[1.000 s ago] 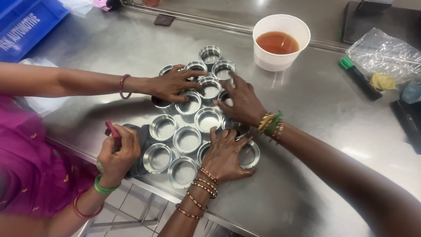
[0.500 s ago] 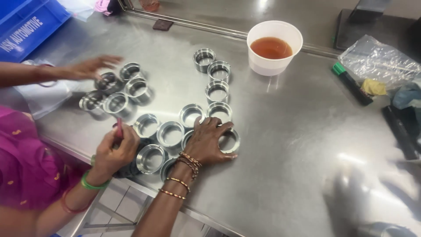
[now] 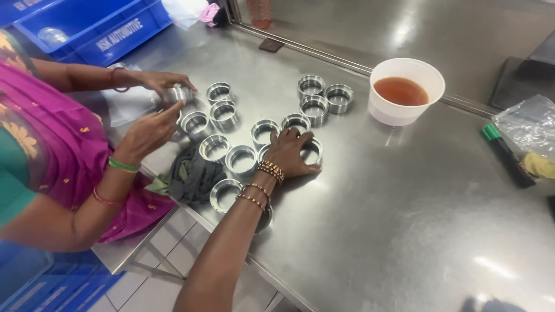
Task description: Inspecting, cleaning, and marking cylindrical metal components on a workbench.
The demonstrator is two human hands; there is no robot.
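Note:
Several short shiny metal rings point(image 3: 241, 159) stand in loose rows on the steel table point(image 3: 404, 231). My left hand point(image 3: 289, 153), with bangles at the wrist, lies flat with fingers spread over the rings at the near right of the group, one ring point(image 3: 313, 151) showing under the fingertips. My right hand is out of sight. A co-worker in a pink garment stands at the left. Their two hands point(image 3: 151, 130) are at the left end of the group, and the far one touches a ring point(image 3: 180, 93).
A white cup of brown liquid point(image 3: 406, 92) stands behind the rings. A dark cloth point(image 3: 196, 173) lies at the table's near edge. A blue crate point(image 3: 98, 26) sits far left. A black marker with a green cap point(image 3: 506, 155) and a plastic bag point(image 3: 529, 124) are at the right.
My right hand has left the rings and gone out of view. The co-worker has pulled several rings to the left. My left hand has stayed on the rings.

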